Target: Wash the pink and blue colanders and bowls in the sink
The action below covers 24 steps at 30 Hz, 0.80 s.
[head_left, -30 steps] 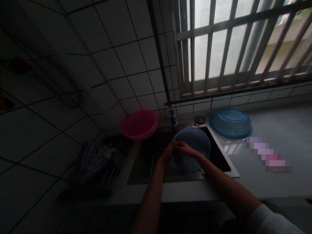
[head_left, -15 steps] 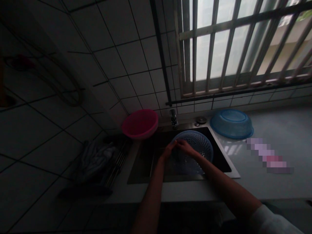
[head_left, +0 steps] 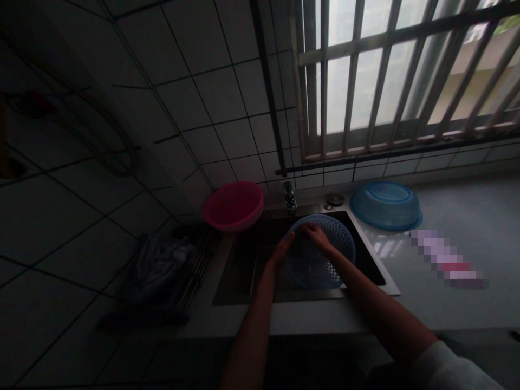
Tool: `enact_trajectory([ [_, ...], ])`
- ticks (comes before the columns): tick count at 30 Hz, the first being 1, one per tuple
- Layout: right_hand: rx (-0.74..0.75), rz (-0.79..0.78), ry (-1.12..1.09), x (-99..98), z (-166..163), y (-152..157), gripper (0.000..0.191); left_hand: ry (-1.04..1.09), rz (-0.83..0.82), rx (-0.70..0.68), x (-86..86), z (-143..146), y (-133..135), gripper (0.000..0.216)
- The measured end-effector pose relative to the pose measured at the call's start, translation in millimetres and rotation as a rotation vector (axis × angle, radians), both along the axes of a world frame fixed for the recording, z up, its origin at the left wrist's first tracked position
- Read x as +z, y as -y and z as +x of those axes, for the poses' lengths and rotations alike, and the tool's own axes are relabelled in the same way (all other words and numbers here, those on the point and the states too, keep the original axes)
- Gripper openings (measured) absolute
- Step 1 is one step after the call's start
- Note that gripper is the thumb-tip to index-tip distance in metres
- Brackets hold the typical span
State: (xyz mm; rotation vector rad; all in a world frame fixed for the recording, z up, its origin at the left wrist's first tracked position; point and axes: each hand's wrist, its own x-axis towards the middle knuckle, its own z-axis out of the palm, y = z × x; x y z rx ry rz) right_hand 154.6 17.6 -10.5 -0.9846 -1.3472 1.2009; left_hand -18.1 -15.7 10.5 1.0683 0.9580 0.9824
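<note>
A blue perforated colander [head_left: 325,260] is held tilted over the dark steel sink [head_left: 244,271]. My left hand [head_left: 282,250] grips its left rim, fingers closed on the edge. My right hand [head_left: 316,236] lies inside the colander near its far rim, fingers bent against the inner wall. A short tap [head_left: 288,196] stands just behind the colander. The light is dim and fine details of the fingers are hard to make out.
A pink bowl [head_left: 233,206] sits at the sink's back left corner. A blue basin [head_left: 385,205] lies upside down on the counter at right. A dish rack with cloth [head_left: 162,265] is on the left. A barred window is above.
My right hand has moved from the colander's left side up toward its far rim. The colander has shifted slightly. My left hand stays on the left rim.
</note>
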Motion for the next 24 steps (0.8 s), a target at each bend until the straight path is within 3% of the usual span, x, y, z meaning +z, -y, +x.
enact_trajectory([
  [1, -0.059, 0.006, -0.007, 1.4, 3, -2, 0.041, 0.017, -0.018, -0.011, 0.4, 1, 1, 0.07],
  [3, 0.018, -0.013, -0.006, 0.0, 1, 2, 0.04, 0.005, -0.003, -0.006, 0.2, 1, 1, 0.07],
  [6, 0.449, -0.123, 0.021, -7.4, -16, 18, 0.039, -0.086, 0.06, 0.056, -1.9, -3, -2, 0.068],
  [8, 0.574, -0.162, 0.03, -9.1, -19, 22, 0.039, -0.115, 0.053, 0.068, -3.3, -6, -3, 0.065],
  [9, 0.524, -0.153, 0.016, -8.0, -17, 20, 0.04, -0.108, 0.041, 0.06, -3.5, -6, -3, 0.064],
  [13, 0.01, -0.045, -0.075, 1.9, 4, 2, 0.041, -0.011, -0.002, 0.007, -1.5, -2, -1, 0.069],
  [14, -0.055, -0.025, -0.072, 2.9, 5, 0, 0.04, 0.003, -0.003, 0.004, -0.6, -1, 0, 0.07],
  [16, 0.019, -0.02, -0.041, 1.0, -2, 4, 0.041, -0.01, 0.016, 0.012, 0.9, -1, -1, 0.071],
  [20, 0.48, -0.096, 0.025, -7.7, -25, 18, 0.043, -0.11, 0.046, 0.077, 1.8, -3, -2, 0.075],
  [22, 0.423, -0.079, 0.03, -7.1, -21, 16, 0.043, -0.102, 0.048, 0.075, 1.6, -3, -2, 0.077],
  [24, 0.168, -0.038, 0.002, -3.0, -8, 7, 0.041, -0.052, 0.046, 0.035, 1.2, -1, -2, 0.075],
])
